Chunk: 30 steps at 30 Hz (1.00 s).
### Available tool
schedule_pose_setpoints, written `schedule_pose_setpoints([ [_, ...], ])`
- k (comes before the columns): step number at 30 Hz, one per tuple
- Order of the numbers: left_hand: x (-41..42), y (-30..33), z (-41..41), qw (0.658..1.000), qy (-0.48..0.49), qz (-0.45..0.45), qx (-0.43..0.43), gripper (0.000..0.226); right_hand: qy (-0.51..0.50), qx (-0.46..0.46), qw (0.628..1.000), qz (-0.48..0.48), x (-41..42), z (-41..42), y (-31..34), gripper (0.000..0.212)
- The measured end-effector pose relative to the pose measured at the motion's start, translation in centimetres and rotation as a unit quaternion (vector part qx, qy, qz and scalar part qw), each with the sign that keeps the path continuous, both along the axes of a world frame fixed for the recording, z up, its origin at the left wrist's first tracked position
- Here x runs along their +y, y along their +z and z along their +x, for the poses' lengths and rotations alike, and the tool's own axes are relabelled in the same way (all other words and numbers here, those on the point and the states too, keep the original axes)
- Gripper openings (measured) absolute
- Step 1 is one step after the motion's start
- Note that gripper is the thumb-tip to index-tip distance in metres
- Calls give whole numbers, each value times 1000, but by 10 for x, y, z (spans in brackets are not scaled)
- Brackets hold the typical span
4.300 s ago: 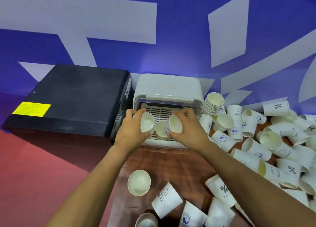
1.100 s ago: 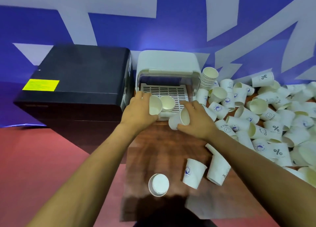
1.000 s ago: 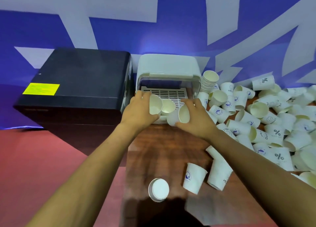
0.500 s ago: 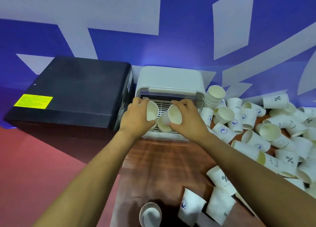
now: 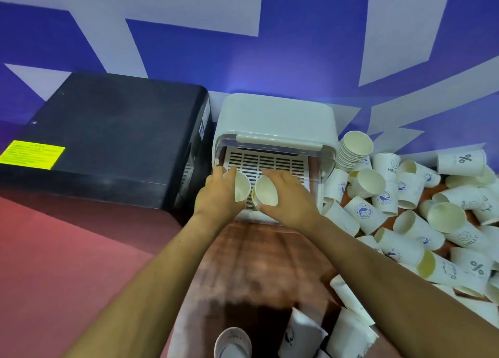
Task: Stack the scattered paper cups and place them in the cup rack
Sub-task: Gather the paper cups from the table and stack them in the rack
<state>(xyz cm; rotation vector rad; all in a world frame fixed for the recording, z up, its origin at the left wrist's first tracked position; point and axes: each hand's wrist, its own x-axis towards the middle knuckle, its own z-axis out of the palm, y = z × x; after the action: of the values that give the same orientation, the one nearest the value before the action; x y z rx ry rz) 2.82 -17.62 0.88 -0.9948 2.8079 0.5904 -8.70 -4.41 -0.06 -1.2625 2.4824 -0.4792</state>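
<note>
Your left hand point(image 5: 220, 193) grips one white paper cup point(image 5: 241, 186), right hand point(image 5: 290, 195) grips another cup point(image 5: 266, 190), both at frame centre over the cup rack point(image 5: 275, 122), loose cups point(image 5: 421, 212) heaped right.

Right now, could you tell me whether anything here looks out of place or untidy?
Yes: loose paper cups lie tipped on their sides in a heap right of the cup rack, and one cup near the table's front edge sits upside down.

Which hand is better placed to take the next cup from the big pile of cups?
The right hand: the pile of loose cups lies on its side of the cup rack. The left hand is on the far side. Both hands currently hold cups.
</note>
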Motion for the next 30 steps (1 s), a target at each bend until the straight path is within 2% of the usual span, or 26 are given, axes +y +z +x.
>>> schedule_pose_setpoints([
  [6, -2, -16, -3, 997, -19, 49, -52, 88, -3, -31, 998, 61, 3, -3, -7, 85],
  [9, -3, -18, 0, 997, -28, 46, -59, 87, 0, -39, 997, 72, 5, -5, -7, 85],
  [16, 11, 3, 28, 999, -32, 36, 5, 84, -16, -25, 999, 26, 34, 9, 11, 76],
  [24, 37, 27, 68, 997, -49, 34, 45, 77, -37, 2, 997, 70, 83, 55, 29, 71],
  [30, 67, 22, 95, 995, -88, 40, 31, 73, -21, -9, 993, 120, 119, 88, 15, 72],
])
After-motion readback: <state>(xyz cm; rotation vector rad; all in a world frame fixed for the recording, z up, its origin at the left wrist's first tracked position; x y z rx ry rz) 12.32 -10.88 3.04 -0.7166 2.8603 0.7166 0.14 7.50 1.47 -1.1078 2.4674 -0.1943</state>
